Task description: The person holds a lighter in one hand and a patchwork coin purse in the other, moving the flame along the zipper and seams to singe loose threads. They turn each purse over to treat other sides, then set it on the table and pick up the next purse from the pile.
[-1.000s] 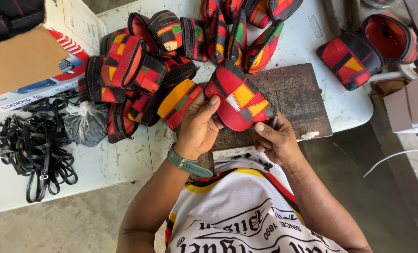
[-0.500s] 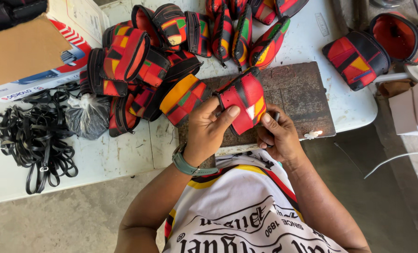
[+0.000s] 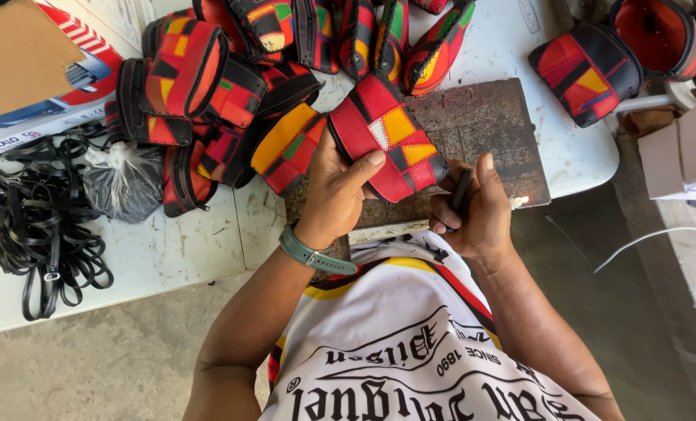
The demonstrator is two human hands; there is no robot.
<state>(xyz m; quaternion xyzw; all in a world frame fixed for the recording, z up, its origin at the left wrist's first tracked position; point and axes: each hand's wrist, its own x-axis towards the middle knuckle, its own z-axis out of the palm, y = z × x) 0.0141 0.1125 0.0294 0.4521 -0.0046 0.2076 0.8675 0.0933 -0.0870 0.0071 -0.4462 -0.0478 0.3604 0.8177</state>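
The white table carries the whole lot. A dark, worn metal slab sits at its near edge in front of me. To the left of the slab, and across the far side of the table, lies a pile of finished patchwork pouches in red, orange, yellow and black; two more pouches stand at the far right, one gaping open to show a red lining. At the left edge lies a tangle of black straps, with a knotted grey plastic bag beside it and a cardboard box behind.

The piece in hand is one patchwork pouch, held above the slab's left half and tilted toward me. My left hand is closed on it, thumb across the front panel and fingers behind. I judge it light and soft-walled: stitched panels that give under the thumb, stiffened only along seams and the black edge binding. It looks grippy rather than slick, and not fragile. The seamed edge or the bound rim is the sound place to hold; pinching mid-panel would merely crease it.

My right hand is curled narrowly round a slim dark lighter, thumb raised. A small flame shows at the right of that hand, just beside the slab's near corner and apart from the pouch. Its exact source I cannot tell. A green watch sits on my left wrist.
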